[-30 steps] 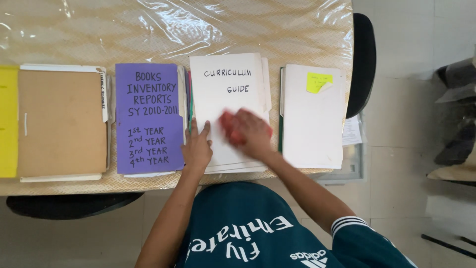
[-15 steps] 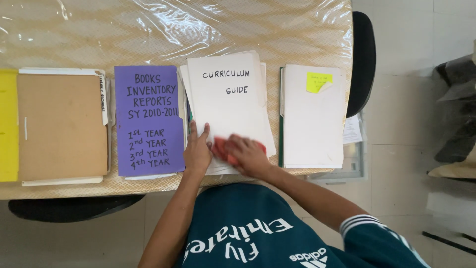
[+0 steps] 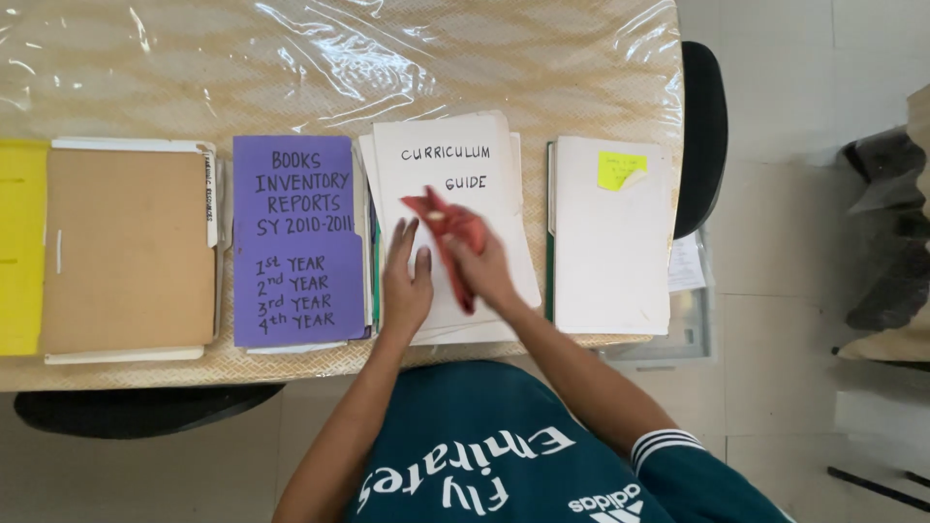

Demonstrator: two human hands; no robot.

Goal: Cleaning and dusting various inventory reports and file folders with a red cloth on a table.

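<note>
The right hand (image 3: 481, 266) is gripping a crumpled red cloth (image 3: 448, 225) — its fingers are closing around the near part while the far end is sticking out past the fingertips, lying on the white paper folder with handwritten lettering (image 3: 455, 174). The left hand (image 3: 407, 283) is resting flat with fingers spread open on the same folder, just left of the cloth — near the purple card folder (image 3: 298, 242).

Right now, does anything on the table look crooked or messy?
A little. The white stack under the person's hands sits tilted, its sheets fanned out, while the purple folder, brown folder and white folder lie straight. The right hand holds a crumpled red cloth on it; the left hand presses flat.
</note>
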